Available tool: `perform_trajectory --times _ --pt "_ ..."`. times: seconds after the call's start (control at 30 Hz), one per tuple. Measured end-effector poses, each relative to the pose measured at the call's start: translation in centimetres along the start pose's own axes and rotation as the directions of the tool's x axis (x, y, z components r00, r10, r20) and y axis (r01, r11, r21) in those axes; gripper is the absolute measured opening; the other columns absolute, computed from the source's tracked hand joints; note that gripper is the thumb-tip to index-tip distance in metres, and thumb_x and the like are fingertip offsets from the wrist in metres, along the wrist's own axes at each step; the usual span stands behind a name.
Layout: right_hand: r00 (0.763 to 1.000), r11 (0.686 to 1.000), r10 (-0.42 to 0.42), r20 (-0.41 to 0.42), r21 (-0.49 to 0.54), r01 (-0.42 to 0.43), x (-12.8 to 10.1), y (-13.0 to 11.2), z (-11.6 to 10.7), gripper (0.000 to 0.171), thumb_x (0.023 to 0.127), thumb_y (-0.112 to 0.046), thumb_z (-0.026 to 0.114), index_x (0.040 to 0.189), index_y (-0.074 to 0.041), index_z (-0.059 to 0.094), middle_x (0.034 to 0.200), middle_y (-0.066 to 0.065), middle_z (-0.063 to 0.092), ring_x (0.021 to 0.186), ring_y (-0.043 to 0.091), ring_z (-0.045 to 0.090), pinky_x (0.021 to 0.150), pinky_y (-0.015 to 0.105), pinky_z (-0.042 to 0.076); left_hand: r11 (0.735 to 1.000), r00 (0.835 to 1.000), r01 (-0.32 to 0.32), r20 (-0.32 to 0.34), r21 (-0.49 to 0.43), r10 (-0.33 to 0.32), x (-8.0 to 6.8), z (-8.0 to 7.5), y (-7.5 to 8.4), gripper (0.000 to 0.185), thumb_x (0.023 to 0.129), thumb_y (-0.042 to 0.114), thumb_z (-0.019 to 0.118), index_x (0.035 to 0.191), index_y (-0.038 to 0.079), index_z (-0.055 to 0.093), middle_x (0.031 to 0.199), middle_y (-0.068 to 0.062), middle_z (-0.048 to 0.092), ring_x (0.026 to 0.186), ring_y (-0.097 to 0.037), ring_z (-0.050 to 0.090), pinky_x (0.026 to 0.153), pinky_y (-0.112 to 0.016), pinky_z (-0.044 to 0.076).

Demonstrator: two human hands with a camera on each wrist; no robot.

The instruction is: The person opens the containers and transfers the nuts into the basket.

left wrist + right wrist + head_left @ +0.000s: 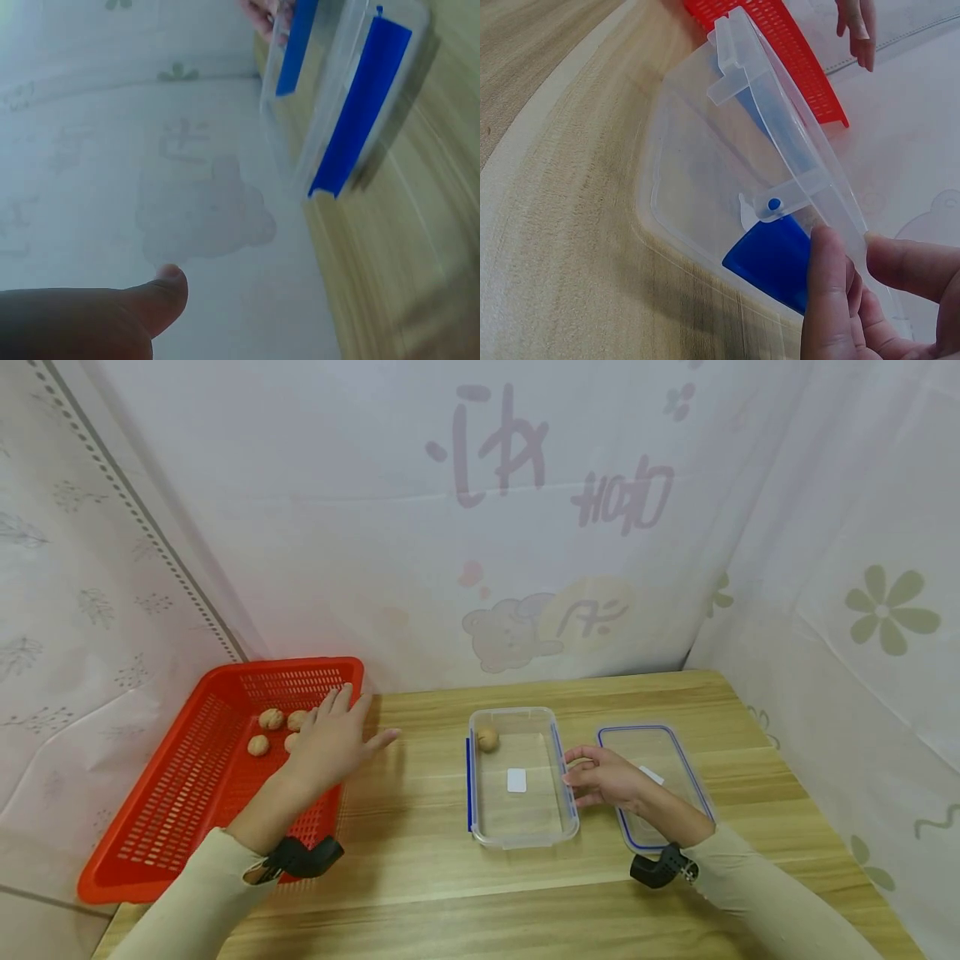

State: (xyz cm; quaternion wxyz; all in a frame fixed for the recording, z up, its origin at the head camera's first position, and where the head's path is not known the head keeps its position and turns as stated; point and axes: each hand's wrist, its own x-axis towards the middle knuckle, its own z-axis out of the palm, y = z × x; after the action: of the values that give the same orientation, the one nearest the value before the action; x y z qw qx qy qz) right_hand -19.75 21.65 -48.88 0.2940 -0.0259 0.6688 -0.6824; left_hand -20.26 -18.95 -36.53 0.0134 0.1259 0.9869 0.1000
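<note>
A clear plastic food container [517, 842] with blue side clips sits uncovered on the table, one walnut [488, 739] inside near its back left corner and a white label on its bottom. With thumb and fingers on either side of its right rim, my right hand [606, 779] pinches the container; the right wrist view shows this grip beside a blue clip [769, 259]. Over the red plastic basket [168, 777] my left hand [330, 742] hovers, fingers spread and thumb out. Several walnuts [272, 719] lie in the basket, partly hidden by that hand.
Right of the container lies a flat clear lid [645, 743] with a blue seal, partly under my right forearm. Pale printed curtains [337, 568] hang behind the wooden table [420, 877] and at both sides. Each wrist wears a black strap camera.
</note>
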Motion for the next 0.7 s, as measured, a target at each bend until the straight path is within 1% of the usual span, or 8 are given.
perform_trajectory --times 0.1,0.27,0.4,0.5,0.6,0.7 --pt "1.0 1.0 0.0 0.002 0.003 0.0 0.0 0.0 0.0 0.044 0.098 -0.001 0.062 0.134 0.01 0.039 0.095 0.006 0.063 0.085 0.016 0.064 0.073 0.032 0.061 1.0 0.999 -0.029 -0.016 -0.001 0.029 0.1 0.6 1.2 0.079 0.099 0.05 0.061 0.153 -0.005 0.039 0.157 -0.037 0.027 0.144 -0.056 0.024 0.112 -0.074 0.022" --pt "1.0 1.0 0.003 0.003 0.01 -0.003 0.1 0.1 -0.1 0.043 0.098 -0.001 0.062 0.134 0.009 0.039 0.094 0.005 0.063 0.085 0.016 0.064 0.073 0.032 0.061 0.998 0.998 -0.055 -0.012 -0.004 0.055 0.5 1.8 3.0 0.081 0.098 0.051 0.063 0.153 -0.004 0.039 0.157 -0.035 0.029 0.146 -0.052 0.024 0.113 -0.072 0.023" --pt "1.0 1.0 0.006 0.001 0.014 -0.006 0.2 0.2 -0.2 0.041 0.098 -0.001 0.062 0.132 0.007 0.041 0.094 0.005 0.063 0.085 0.016 0.064 0.072 0.032 0.061 0.995 0.995 -0.098 -0.019 0.007 0.098 0.8 2.9 4.3 0.081 0.097 0.052 0.064 0.152 -0.004 0.041 0.155 -0.034 0.033 0.145 -0.051 0.028 0.114 -0.069 0.026" --pt "1.0 1.0 0.004 -0.002 0.012 -0.004 0.2 0.1 -0.2 0.041 0.098 -0.001 0.062 0.133 0.007 0.041 0.094 0.005 0.063 0.085 0.016 0.064 0.072 0.031 0.061 0.992 0.992 -0.124 -0.022 0.0 0.124 1.0 3.4 5.4 0.08 0.097 0.051 0.065 0.151 -0.004 0.043 0.155 -0.034 0.033 0.145 -0.051 0.03 0.114 -0.067 0.028" --pt "1.0 1.0 0.005 -0.003 0.014 -0.005 0.1 0.1 -0.1 0.042 0.098 -0.001 0.062 0.133 0.008 0.041 0.093 0.005 0.064 0.084 0.016 0.064 0.071 0.031 0.061 0.99 0.99 -0.139 -0.008 -0.011 0.139 1.2 3.9 6.6 0.082 0.096 0.052 0.066 0.152 -0.003 0.042 0.157 -0.033 0.032 0.146 -0.05 0.029 0.115 -0.065 0.029" --pt "1.0 1.0 0.003 0.001 0.015 -0.003 0.0 0.0 0.0 0.044 0.098 -0.001 0.063 0.134 0.009 0.04 0.094 0.005 0.064 0.085 0.016 0.064 0.072 0.031 0.061 0.989 0.989 -0.146 0.025 -0.01 0.147 1.5 4.3 7.7 0.084 0.096 0.054 0.064 0.154 -0.001 0.04 0.158 -0.031 0.031 0.147 -0.049 0.027 0.116 -0.063 0.028"
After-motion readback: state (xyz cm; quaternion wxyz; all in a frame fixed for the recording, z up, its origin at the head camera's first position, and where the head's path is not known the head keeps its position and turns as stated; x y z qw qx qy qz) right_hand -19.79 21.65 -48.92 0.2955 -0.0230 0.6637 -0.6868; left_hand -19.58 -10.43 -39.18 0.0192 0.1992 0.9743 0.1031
